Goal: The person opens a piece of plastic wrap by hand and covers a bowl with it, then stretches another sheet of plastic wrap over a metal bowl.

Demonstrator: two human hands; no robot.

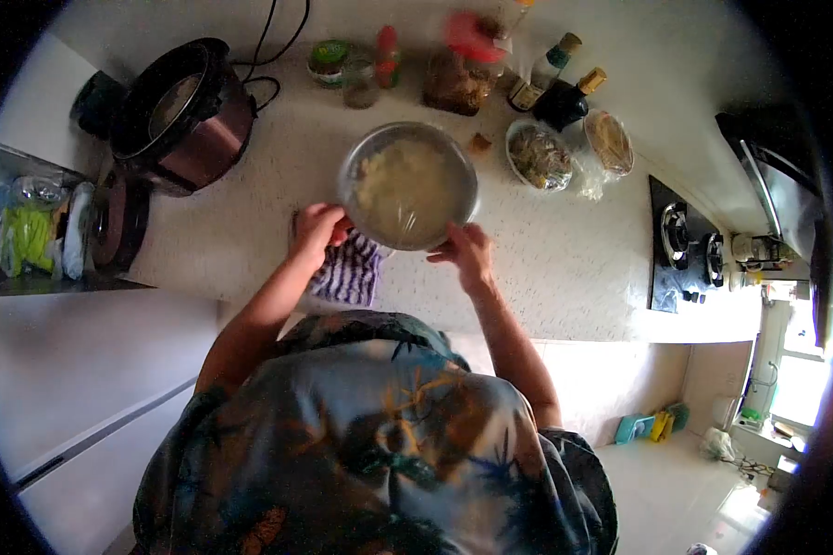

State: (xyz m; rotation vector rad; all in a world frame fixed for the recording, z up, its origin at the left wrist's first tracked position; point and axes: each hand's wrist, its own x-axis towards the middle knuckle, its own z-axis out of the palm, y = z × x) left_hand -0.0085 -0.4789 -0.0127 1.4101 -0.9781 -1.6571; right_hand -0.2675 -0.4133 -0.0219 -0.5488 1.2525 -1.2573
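A round metal bowl point(473, 176) with pale, lumpy food in it is over the speckled counter, in front of my body. My left hand point(320, 229) grips its rim at the lower left, fingers curled against the edge. On the lower right side my right hand point(465, 252) pinches the rim, thumb and fingers at the edge. Shiny streaks cross the food's surface; I cannot tell whether they are film or liquid. Just below the left hand lies a purple-and-white striped cloth point(348, 273). Whether the bowl rests on the counter or is lifted cannot be seen.
A dark reddish electric cooker point(204, 139) stands open at the left. Along the back are a green-lidded jar point(329, 63), a red-lidded container point(458, 79) and sauce bottles point(565, 100). Wrapped bowls point(539, 155) sit right of the bowl, and a gas stove point(680, 240) lies farther right.
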